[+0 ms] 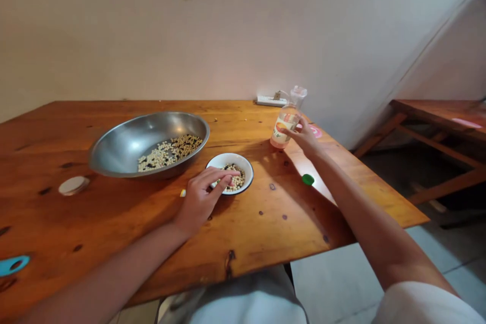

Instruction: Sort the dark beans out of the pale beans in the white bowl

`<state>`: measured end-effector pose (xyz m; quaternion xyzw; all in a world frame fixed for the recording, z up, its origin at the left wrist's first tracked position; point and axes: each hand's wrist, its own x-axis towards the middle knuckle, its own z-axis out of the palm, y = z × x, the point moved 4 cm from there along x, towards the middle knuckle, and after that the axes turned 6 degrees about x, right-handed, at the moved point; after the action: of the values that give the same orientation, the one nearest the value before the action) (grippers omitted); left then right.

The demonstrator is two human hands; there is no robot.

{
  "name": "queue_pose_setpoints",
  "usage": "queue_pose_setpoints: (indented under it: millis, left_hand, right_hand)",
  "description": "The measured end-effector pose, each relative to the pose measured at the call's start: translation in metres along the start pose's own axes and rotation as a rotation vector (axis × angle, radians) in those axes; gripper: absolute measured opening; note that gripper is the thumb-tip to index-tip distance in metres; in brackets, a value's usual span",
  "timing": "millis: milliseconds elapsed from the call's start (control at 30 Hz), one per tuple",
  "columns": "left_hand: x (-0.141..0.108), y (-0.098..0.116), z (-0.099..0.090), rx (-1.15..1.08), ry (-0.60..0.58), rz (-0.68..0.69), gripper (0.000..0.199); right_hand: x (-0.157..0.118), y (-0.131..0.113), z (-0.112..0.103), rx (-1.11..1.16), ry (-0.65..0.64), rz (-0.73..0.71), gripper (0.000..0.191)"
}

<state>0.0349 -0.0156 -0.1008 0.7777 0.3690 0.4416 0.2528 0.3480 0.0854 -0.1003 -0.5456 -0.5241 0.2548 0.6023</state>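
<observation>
Enamel bowl [247, 172] — glossy; steel basin [125, 149] — shiny; tabletop [266, 233] — varnished wood

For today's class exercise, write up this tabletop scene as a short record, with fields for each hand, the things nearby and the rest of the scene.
Left hand: fingers over a small white bowl, among its pale and dark beans
Right hand: holding a tilted clear bottle with a printed label
Nearby: green cap; steel basin holding more beans
Rest: wooden table; round pale disc; white power strip
</observation>
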Motion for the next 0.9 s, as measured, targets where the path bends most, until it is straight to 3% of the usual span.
queue_pose_setpoints:
  millis: [133,200,333,433,700,800,900]
  left_hand:
    - [0.0,0.002,0.0,-0.013,0.01,0.005,0.022]
    - [0.0,0.002,0.001,-0.014,0.005,0.002,0.022]
    - [0.0,0.002,0.003,-0.035,-0.004,0.012,0.023]
    - [0.0,0.001,0.004,-0.031,0.003,0.022,0.023]
    - [0.0,0.0,0.005,-0.054,0.003,-0.001,0.023]
    - [0.0,-0.001,0.004,-0.07,0.015,-0.016,0.024]
    - [0.0,-0.002,0.001,-0.092,0.071,-0.047,0.025]
  right_hand:
    - [-0.025,-0.02,-0.029,-0.208,0.052,-0.116,0.076]
    - [-0.049,-0.031,-0.037,-0.394,-0.09,-0.181,0.068]
    - [-0.107,-0.034,-0.047,-0.792,-0.434,-0.093,0.05]
    - [-0.137,-0.027,-0.056,-0.917,-0.499,-0.044,0.047]
    - [-0.153,-0.018,-0.061,-0.826,-0.422,-0.092,0.029]
    - [-0.155,-0.016,-0.062,-0.757,-0.323,-0.028,0.027]
    - [-0.153,-0.021,-0.06,-0.547,-0.201,0.035,0.032]
